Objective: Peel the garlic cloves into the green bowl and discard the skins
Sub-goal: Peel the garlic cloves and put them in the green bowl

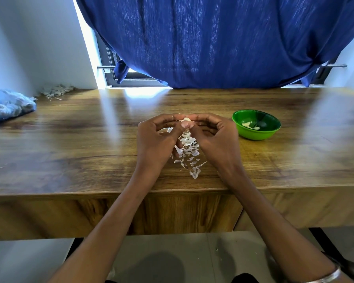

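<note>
Wooden table [70,139] edge first, and just past it lies one loose pile of papery skins [187,156], dropped straight under the work so the scraps stay together for discarding. Right above that pile, left hand [157,141] and right hand [215,137] both pinch one garlic clove [186,119] at the fingertips, likely picking its skin. Beyond, right of the pile, one green bowl [256,127] holds a few peeled cloves.

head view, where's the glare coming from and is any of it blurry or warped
Head view: daylight from the gap beside the blue curtain throws bright glare streaks across the wooden table; the table's side edges smear soft and the curtain bows, a wide-angle effect; the hands, garlic clove and green bowl at centre stay fairly sharp; a soft shadow lies on the floor below.
</note>
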